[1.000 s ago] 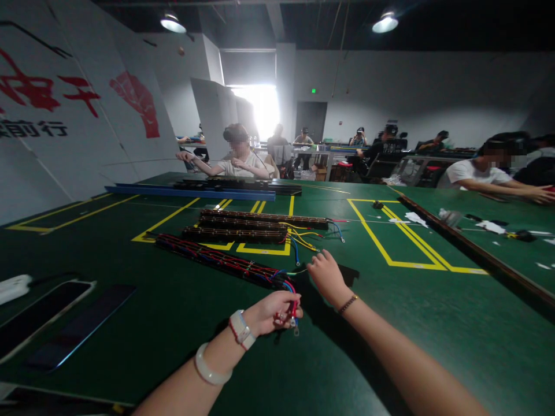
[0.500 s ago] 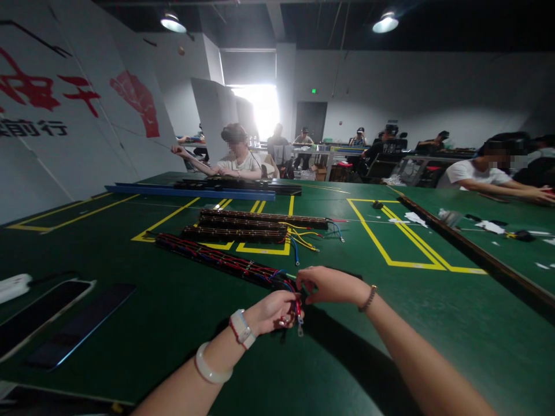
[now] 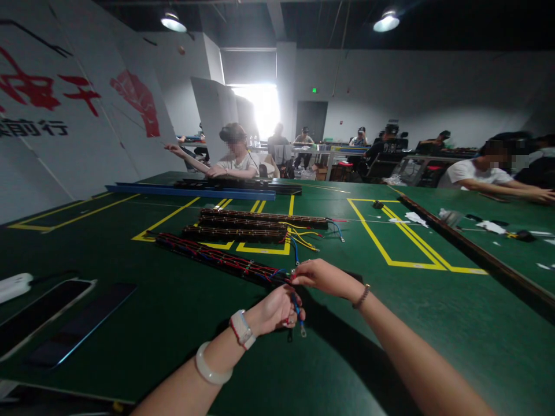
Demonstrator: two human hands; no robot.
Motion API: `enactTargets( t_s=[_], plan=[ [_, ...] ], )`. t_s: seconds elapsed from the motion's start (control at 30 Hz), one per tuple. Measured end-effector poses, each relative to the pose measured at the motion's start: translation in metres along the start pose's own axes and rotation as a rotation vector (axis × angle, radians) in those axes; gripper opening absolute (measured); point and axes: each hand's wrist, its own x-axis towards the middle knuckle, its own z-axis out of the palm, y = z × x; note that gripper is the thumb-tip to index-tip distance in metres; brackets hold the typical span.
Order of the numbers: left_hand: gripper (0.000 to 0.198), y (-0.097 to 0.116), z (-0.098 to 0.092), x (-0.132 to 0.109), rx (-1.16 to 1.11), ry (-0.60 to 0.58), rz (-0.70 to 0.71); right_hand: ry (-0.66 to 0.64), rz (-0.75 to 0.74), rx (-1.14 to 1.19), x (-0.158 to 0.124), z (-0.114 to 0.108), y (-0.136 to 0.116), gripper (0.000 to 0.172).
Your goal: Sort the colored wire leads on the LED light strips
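My left hand (image 3: 280, 309) is closed around several wires close to the near end of a wiring harness (image 3: 225, 260). Below its fingers hangs a blue wire (image 3: 298, 309) ending in a metal ring terminal (image 3: 303, 331), with a dark end beside it. My right hand (image 3: 323, 278) pinches at the harness end just above the left, and a bit of red wire shows at its fingertips. The harness is a long dark strip bundled with red and blue wires, lying slantwise on the green table (image 3: 390, 358). Its very end is partly covered by my hands.
Beyond lie dark strip bundles (image 3: 243, 233) with yellow and blue leads (image 3: 303, 238). Farther back is a blue rail (image 3: 191, 190). A phone (image 3: 82, 326) is at left, a long brown strip (image 3: 468, 248) at right. A person (image 3: 236, 153) sits across the table.
My right hand has moved slightly left, its fingers now pinched together at the harness end. A blue wire hangs from my left hand where a red one showed. The person opposite has shifted an arm.
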Motion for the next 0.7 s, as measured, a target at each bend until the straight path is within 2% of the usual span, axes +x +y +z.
enactTargets(
  t_s=[0.1, 0.2, 0.33, 0.53, 0.7],
  plan=[
    [0.027, -0.002, 0.000, 0.002, 0.029, 0.044, -0.016, 0.091, 0.101, -0.112, 0.010, 0.007, -0.005, 0.039],
    [0.022, -0.004, -0.001, 0.004, 0.060, 0.052, -0.026, 0.095, 0.172, -0.206, 0.027, 0.016, -0.016, 0.047],
    [0.023, -0.007, -0.003, 0.004, 0.087, 0.091, 0.007, 0.073, 0.261, -0.398, 0.057, 0.027, -0.037, 0.048],
    [0.023, -0.010, 0.002, -0.001, 0.081, 0.104, 0.099, -0.009, 0.357, -0.541, 0.093, 0.046, -0.058, 0.036],
    [0.016, -0.011, 0.003, -0.001, 0.070, 0.161, 0.102, -0.031, 0.374, -0.565, 0.100, 0.060, -0.063, 0.022]
  ],
)
